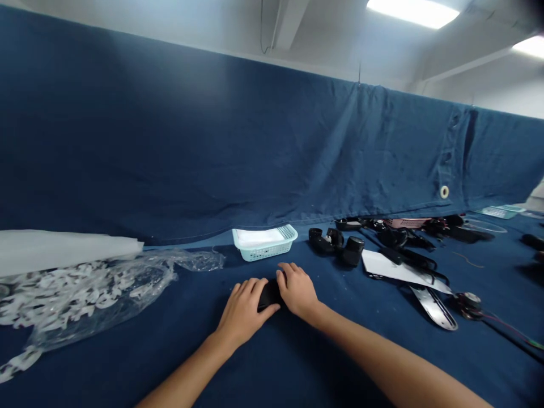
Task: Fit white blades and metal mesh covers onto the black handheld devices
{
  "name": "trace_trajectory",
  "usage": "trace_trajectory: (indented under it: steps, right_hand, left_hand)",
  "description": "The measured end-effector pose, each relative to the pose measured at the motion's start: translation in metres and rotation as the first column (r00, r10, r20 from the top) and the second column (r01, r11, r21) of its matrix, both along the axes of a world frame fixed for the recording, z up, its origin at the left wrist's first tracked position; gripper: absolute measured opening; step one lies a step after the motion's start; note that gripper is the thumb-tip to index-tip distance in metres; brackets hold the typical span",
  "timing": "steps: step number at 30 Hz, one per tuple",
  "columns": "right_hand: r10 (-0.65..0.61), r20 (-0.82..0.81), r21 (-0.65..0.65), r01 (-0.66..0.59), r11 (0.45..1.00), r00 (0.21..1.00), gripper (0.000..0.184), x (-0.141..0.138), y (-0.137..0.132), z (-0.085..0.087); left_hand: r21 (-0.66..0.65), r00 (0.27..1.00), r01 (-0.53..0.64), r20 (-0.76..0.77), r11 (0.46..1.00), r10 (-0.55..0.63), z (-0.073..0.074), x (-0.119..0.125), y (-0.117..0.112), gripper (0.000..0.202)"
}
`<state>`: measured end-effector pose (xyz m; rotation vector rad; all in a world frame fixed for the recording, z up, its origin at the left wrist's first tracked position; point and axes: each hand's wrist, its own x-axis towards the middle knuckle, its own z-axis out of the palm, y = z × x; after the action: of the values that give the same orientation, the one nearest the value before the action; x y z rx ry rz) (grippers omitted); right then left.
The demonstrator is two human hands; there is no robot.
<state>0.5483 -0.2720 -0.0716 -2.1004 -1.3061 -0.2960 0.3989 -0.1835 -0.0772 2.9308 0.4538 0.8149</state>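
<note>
Both hands are closed round a small black plastic part (268, 296) low over the blue cloth. My left hand (244, 309) grips its left side, the thumb along the near edge. From the right, my right hand (297, 289) holds the other side with thumb and fingers bent over it. Much of the part is covered by the fingers, so its exact kind does not show. Just beyond the hands stands a light blue plastic basket (266, 249) with white sheets inside.
At left, a clear plastic bag (157, 277) spills many small white parts (76, 294). Black rounded housings (352, 251) sit right of the basket. Farther right lie a white panel (399, 271), a silver plate (436, 309) and a small motor with wires (470, 303). A blue curtain (255, 141) hangs behind.
</note>
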Motion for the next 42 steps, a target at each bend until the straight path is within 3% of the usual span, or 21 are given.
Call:
trace_trajectory:
  steps: [5, 12, 19, 27, 32, 42]
  right_hand:
    - [0.031, -0.022, -0.016, -0.031, 0.999, 0.999, 0.02, -0.003, -0.009, -0.002]
    - [0.185, -0.032, -0.084, -0.187, 0.979, 0.982, 0.025, -0.013, -0.018, 0.008]
    - [0.295, -0.092, -0.086, -0.302, 0.949, 0.951, 0.028, -0.007, -0.019, 0.006]
    - [0.367, -0.136, -0.032, -0.375, 0.927, 0.92, 0.025, -0.014, -0.039, 0.002]
    - [0.405, -0.14, 0.012, -0.408, 0.913, 0.903, 0.023, -0.017, -0.042, 0.002]
    - [0.444, -0.114, -0.025, -0.449, 0.893, 0.889, 0.026, -0.015, -0.036, 0.009]
  left_hand:
    - [-0.018, 1.0, 0.027, 0.013, 0.999, -0.027, 0.001, -0.005, -0.002, 0.06]
    - [0.036, 0.998, 0.048, 0.043, 0.998, -0.049, 0.004, -0.024, -0.005, 0.058]
    - [0.078, 0.997, 0.063, 0.043, 0.995, -0.066, 0.004, -0.023, -0.006, 0.059]
    - [0.08, 0.976, 0.121, 0.174, 0.989, -0.133, 0.013, -0.029, -0.022, 0.032]
    - [0.071, 0.964, 0.098, 0.242, 0.993, -0.113, 0.015, -0.032, -0.029, 0.028]
    - [-0.018, 0.97, 0.11, 0.222, 0.994, -0.103, 0.016, -0.032, -0.025, 0.026]
